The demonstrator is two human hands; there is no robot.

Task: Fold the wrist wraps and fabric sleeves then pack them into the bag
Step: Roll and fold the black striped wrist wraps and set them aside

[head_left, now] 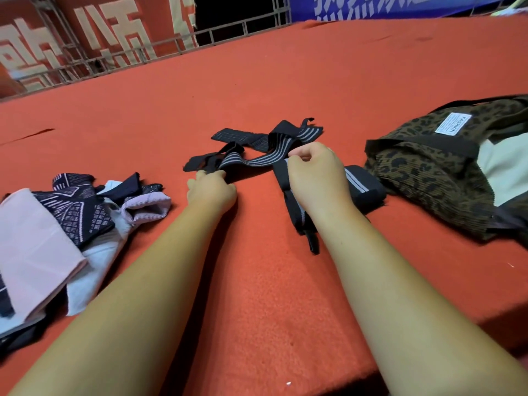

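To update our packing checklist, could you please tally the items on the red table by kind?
Leopard-print bag: 1
Folded wrist wrap: 1
Loose wrist wraps: 3, tangled, so approximate
Fabric sleeves: at least 4, overlapping in a pile
Total: about 9

Table (257,81) under red felt is filling most of the view, cover wrinkling toward the far edge. Dark slit (31,134) is showing in the felt, far left. Small white speck (288,383) is lying near the front edge. Beyond the table, a red banner (85,30) with large white characters is hanging upper left. A metal railing (228,27) is running along in front of it. A blue banner (385,7) with white characters is hanging upper right.
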